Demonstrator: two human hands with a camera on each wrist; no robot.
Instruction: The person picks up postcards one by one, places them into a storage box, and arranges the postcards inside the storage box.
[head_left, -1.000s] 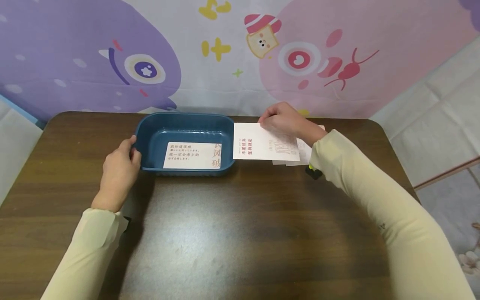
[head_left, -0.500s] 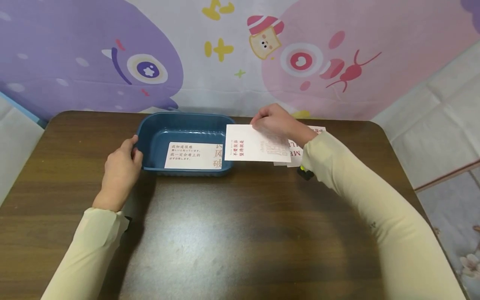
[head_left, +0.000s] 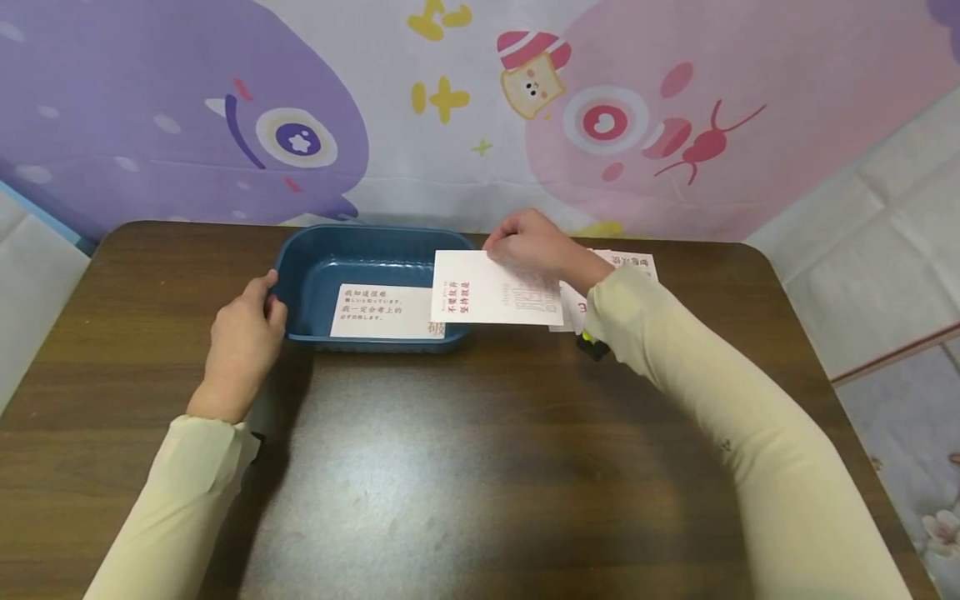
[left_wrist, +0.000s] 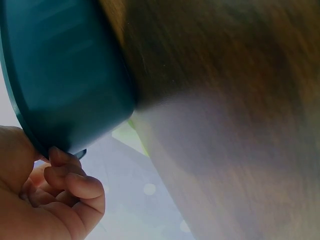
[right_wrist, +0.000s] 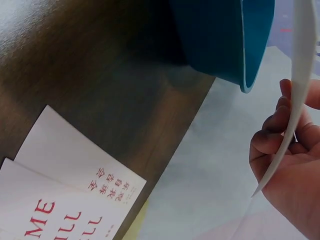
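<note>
A dark blue rectangular dish (head_left: 375, 343) stands at the back of the table, with a printed white card (head_left: 378, 312) lying inside it. My left hand (head_left: 246, 342) grips the dish's left end; in the left wrist view the fingers (left_wrist: 82, 187) curl at its rim. My right hand (head_left: 536, 243) pinches a second printed card (head_left: 487, 292) by its far edge. That card hangs over the dish's right end and overlaps the card inside in the head view. In the right wrist view the pinched card (right_wrist: 300, 85) shows edge-on, slightly bent, beside the dish (right_wrist: 215, 45).
More printed cards (head_left: 633, 262) lie overlapping on the table right of the dish, partly behind my right wrist; red lettering shows on these cards (right_wrist: 75, 165) in the right wrist view. A cartoon-printed cloth (head_left: 442, 167) hangs behind the wooden table (head_left: 450, 467).
My right hand has moved left with the pinched card, from beside the dish to over its right end. More of the cards on the right now shows. My left hand stays at the dish.
</note>
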